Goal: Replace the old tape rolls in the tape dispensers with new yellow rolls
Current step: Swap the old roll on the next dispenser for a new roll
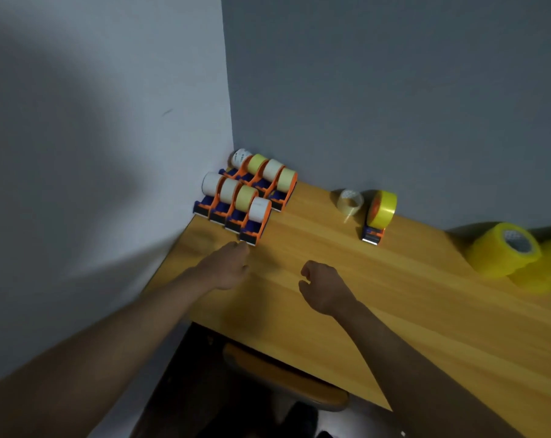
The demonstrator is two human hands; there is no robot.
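Orange-and-blue dispensers (250, 200), yellow rolls (501, 251)

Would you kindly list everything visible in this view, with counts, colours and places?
Orange-and-blue plastic tape dispensers in rows: about eight, loaded with white or pale yellow rolls, in the table's far left corner.
Lone orange-and-blue dispenser with a bright yellow roll: one, far middle of the table.
Loose clear tape roll: one, just left of the lone dispenser.
Large bright yellow tape rolls: at least two, right edge.
Wooden table: one, orange-brown.
Grey walls: two, meeting behind the rows.
Brown chair: one, under the table.
Left hand: at the nearest dispenser's front; contact unclear.
Right hand: loosely curled, holds nothing.
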